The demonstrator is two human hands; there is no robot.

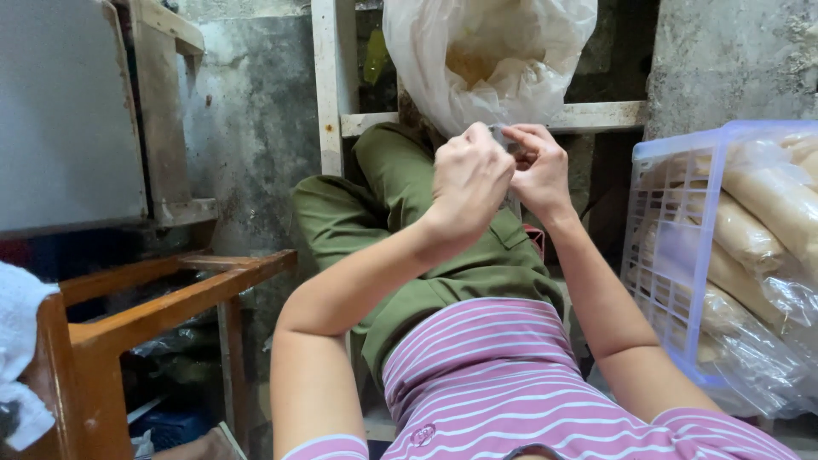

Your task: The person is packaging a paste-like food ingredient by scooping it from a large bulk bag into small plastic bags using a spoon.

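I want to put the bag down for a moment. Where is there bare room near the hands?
Little bare room shows. The wooden chair rails at left are narrow, with white cloth beside them. The lap below both hands is open. At right the plastic crate is packed with wrapped rolls.

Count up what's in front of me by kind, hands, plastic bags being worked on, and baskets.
Hands: 2, the left hand and the right hand, both pinching the neck of the bag
Clear plastic bag hanging above: 1
Pale plastic basket holding wrapped rolls: 1
Total: 4
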